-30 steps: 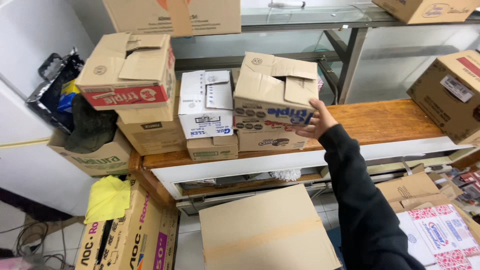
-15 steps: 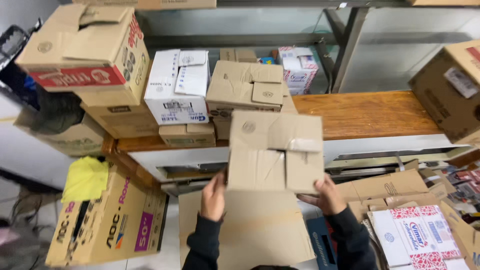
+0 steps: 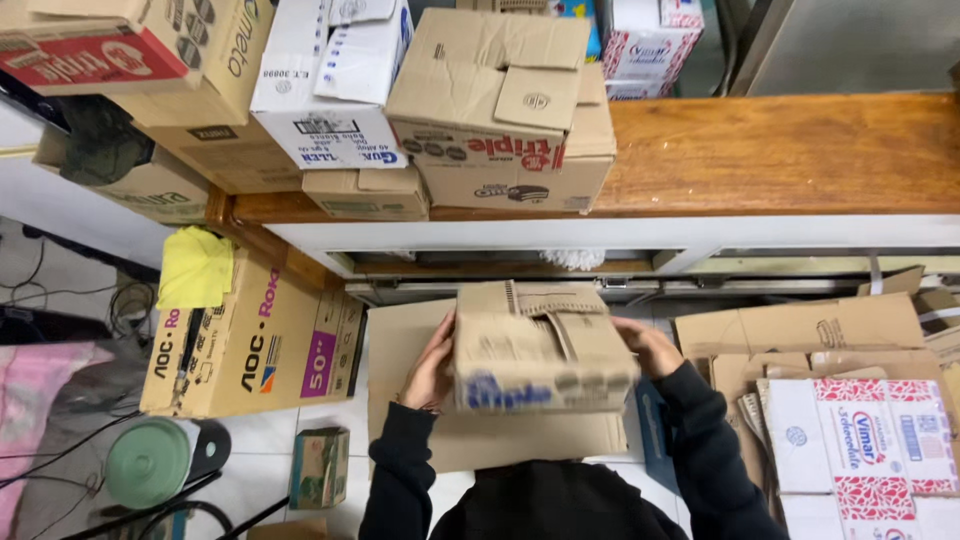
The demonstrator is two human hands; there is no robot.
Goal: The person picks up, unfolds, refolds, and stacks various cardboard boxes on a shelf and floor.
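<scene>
Brown corrugated cardboard box with loose top flaps [image 3: 543, 348] now off wooden shelf [image 3: 780, 155], lowered close to chest; left hand [image 3: 430, 365], right hand [image 3: 650, 345] clamped on its sides. Above flat cardboard sheet [image 3: 410, 340].

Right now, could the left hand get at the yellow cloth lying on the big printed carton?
Probably not: the left hand is pressed to the side of the brown cardboard box it helps carry. The yellow cloth itself lies uncovered.

carried box [image 3: 540, 350] motion-blurred, hiding fingers, red-white cartons [image 3: 860, 450] cut off right
</scene>
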